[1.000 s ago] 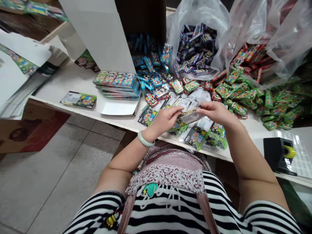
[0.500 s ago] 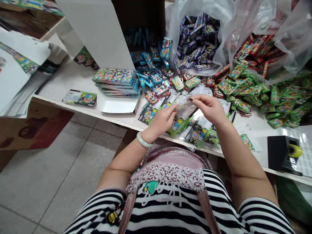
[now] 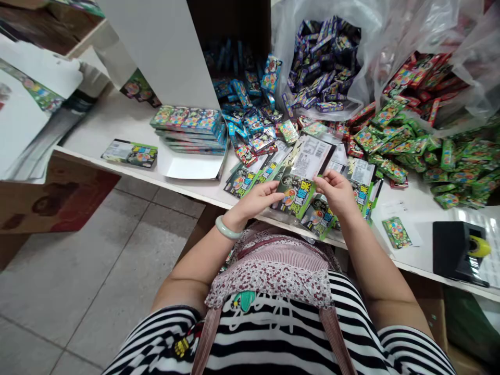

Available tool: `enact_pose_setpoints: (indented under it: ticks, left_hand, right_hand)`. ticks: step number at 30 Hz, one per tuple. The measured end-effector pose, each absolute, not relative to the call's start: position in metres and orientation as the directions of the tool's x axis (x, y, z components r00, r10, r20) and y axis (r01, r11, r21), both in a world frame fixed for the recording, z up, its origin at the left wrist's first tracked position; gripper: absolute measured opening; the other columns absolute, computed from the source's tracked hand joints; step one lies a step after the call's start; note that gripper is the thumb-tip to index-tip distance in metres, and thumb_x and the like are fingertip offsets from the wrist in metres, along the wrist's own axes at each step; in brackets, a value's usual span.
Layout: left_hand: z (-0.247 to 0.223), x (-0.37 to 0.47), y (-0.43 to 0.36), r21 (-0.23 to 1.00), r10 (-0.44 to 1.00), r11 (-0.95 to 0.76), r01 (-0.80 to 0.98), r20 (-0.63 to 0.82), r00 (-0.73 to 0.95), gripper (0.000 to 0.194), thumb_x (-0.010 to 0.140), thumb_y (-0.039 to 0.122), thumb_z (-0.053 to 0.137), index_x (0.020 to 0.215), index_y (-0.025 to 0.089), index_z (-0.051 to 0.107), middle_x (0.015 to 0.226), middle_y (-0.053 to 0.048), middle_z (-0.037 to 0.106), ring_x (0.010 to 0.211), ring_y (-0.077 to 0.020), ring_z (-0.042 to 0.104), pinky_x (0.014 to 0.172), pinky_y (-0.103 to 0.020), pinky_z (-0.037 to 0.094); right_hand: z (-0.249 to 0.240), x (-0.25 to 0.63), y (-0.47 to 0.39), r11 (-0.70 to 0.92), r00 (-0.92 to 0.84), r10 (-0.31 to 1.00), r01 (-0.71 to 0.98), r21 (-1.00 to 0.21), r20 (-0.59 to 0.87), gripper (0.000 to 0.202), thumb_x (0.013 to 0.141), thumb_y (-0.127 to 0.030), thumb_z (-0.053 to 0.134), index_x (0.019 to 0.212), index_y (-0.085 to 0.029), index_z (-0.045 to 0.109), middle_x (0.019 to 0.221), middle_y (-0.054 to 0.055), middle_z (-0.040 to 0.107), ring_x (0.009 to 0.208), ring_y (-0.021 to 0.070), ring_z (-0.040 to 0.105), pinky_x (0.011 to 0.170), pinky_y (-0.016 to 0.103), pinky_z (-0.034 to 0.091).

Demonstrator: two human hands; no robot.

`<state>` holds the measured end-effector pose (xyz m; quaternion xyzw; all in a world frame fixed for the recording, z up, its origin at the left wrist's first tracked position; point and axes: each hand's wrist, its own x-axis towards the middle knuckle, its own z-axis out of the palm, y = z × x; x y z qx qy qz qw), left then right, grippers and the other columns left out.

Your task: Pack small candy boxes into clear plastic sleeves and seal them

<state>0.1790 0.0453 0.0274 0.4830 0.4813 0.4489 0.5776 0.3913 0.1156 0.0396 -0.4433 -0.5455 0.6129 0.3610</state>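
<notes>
A printed black and green packet [image 3: 297,190] with a pale upper part lies between my hands, over other packets. My left hand [image 3: 260,199] pinches its left edge between thumb and fingers. At its right edge, my right hand [image 3: 336,194] grips it with thumb and fingertips. Under and beside it are more packets, among them one at the lower right [image 3: 318,214] and one at the left [image 3: 244,179]. Just behind them lie small loose boxes, including a light green one [image 3: 288,132].
Stacked colourful boxes [image 3: 187,125] sit in an open white carton [image 3: 183,165]. Plastic bags hold purple boxes [image 3: 328,62] and red boxes [image 3: 433,78]. Green boxes [image 3: 464,161] are heaped at the right, near a black tape dispenser [image 3: 455,250]. A single packet [image 3: 129,153] lies at the left.
The packet now lies face up and flatter between my hands, where before a thin edge was held up. My right hand has moved down. The small green box at the right shows more fully.
</notes>
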Motion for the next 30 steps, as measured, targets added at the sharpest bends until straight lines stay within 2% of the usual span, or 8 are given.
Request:
enact_pose_setpoints:
  ticks: [2, 5, 10, 14, 17, 21, 26, 30]
  left_hand:
    - [0.020, 0.181, 0.037, 0.991, 0.990, 0.135, 0.002, -0.135, 0.031, 0.033, 0.080, 0.047, 0.073, 0.084, 0.015, 0.068, 0.069, 0.001, 0.064, 0.063, -0.0096, 0.055, 0.061, -0.023, 0.045]
    - [0.013, 0.187, 0.029, 0.986, 0.984, 0.122, -0.110, -0.135, -0.113, 0.037, 0.078, 0.050, 0.075, 0.088, 0.015, 0.068, 0.077, 0.000, 0.068, 0.070, -0.0108, 0.058, 0.069, -0.025, 0.048]
    - [0.017, 0.189, 0.037, 0.900, 0.967, 0.256, -0.353, -0.241, 0.086, 0.046, 0.073, 0.051, 0.081, 0.100, 0.016, 0.068, 0.082, -0.002, 0.070, 0.071, -0.0126, 0.064, 0.066, -0.025, 0.051]
    - [0.022, 0.191, 0.051, 0.891, 0.992, 0.091, -0.446, -0.123, -0.042, 0.050, 0.077, 0.044, 0.080, 0.118, 0.021, 0.063, 0.097, -0.003, 0.072, 0.087, -0.0149, 0.068, 0.077, -0.027, 0.054]
    - [0.017, 0.200, 0.052, 0.915, 0.997, 0.063, -0.399, -0.079, -0.023, 0.058, 0.079, 0.040, 0.079, 0.131, 0.026, 0.056, 0.092, -0.001, 0.070, 0.081, -0.0141, 0.067, 0.074, -0.028, 0.056]
    - [0.011, 0.209, 0.044, 0.948, 0.994, 0.037, -0.315, -0.003, 0.107, 0.071, 0.082, 0.038, 0.076, 0.145, 0.035, 0.043, 0.092, -0.001, 0.068, 0.074, -0.0134, 0.065, 0.069, -0.028, 0.057]
    - [0.020, 0.202, 0.034, 0.959, 0.964, 0.055, -0.278, 0.021, 0.266, 0.064, 0.084, 0.030, 0.075, 0.139, 0.033, 0.043, 0.102, -0.002, 0.069, 0.087, -0.0140, 0.070, 0.082, -0.029, 0.058]
    - [0.028, 0.199, 0.025, 0.984, 0.974, 0.047, -0.169, -0.008, 0.224, 0.045, 0.087, 0.034, 0.071, 0.126, 0.025, 0.052, 0.096, -0.003, 0.069, 0.082, -0.0128, 0.068, 0.072, -0.025, 0.057]
  right_hand:
    - [0.037, 0.390, 0.112, -0.163, -0.400, 0.903, 0.021, -0.986, -0.157, 0.047, 0.064, -0.057, 0.080, 0.078, -0.024, 0.049, 0.066, -0.007, 0.049, 0.060, 0.0108, 0.049, 0.061, 0.027, 0.049]
    - [0.032, 0.387, 0.102, -0.184, -0.535, 0.825, 0.051, -0.982, -0.182, 0.042, 0.064, -0.049, 0.083, 0.081, -0.024, 0.054, 0.071, -0.004, 0.057, 0.066, 0.0130, 0.056, 0.065, 0.029, 0.050]
    - [0.025, 0.398, 0.090, -0.269, -0.568, 0.769, 0.128, -0.955, -0.293, 0.037, 0.069, -0.048, 0.080, 0.075, -0.022, 0.054, 0.066, -0.004, 0.060, 0.058, 0.0117, 0.054, 0.056, 0.027, 0.047]
    - [0.018, 0.414, 0.080, -0.345, -0.718, 0.605, 0.154, -0.926, -0.345, 0.036, 0.070, -0.047, 0.080, 0.088, -0.022, 0.062, 0.081, 0.000, 0.070, 0.070, 0.0155, 0.065, 0.063, 0.030, 0.054]
    - [0.019, 0.424, 0.077, -0.267, -0.632, 0.738, 0.046, -0.963, -0.235, 0.049, 0.073, -0.042, 0.080, 0.115, -0.026, 0.059, 0.096, 0.001, 0.072, 0.083, 0.0173, 0.070, 0.073, 0.032, 0.058]
    - [0.030, 0.433, 0.080, -0.062, -0.360, 0.931, 0.004, -0.998, -0.060, 0.077, 0.078, -0.035, 0.080, 0.142, -0.034, 0.038, 0.095, 0.000, 0.070, 0.078, 0.0171, 0.071, 0.070, 0.031, 0.060]
    - [0.038, 0.434, 0.073, 0.039, -0.364, 0.932, 0.084, -0.996, 0.006, 0.056, 0.086, -0.034, 0.071, 0.136, -0.032, 0.047, 0.094, 0.001, 0.070, 0.076, 0.0169, 0.069, 0.062, 0.030, 0.059]
    - [0.044, 0.436, 0.068, 0.100, -0.477, 0.879, 0.151, -0.983, 0.016, 0.035, 0.090, -0.034, 0.066, 0.125, -0.027, 0.061, 0.090, 0.000, 0.070, 0.070, 0.0139, 0.064, 0.064, 0.030, 0.057]
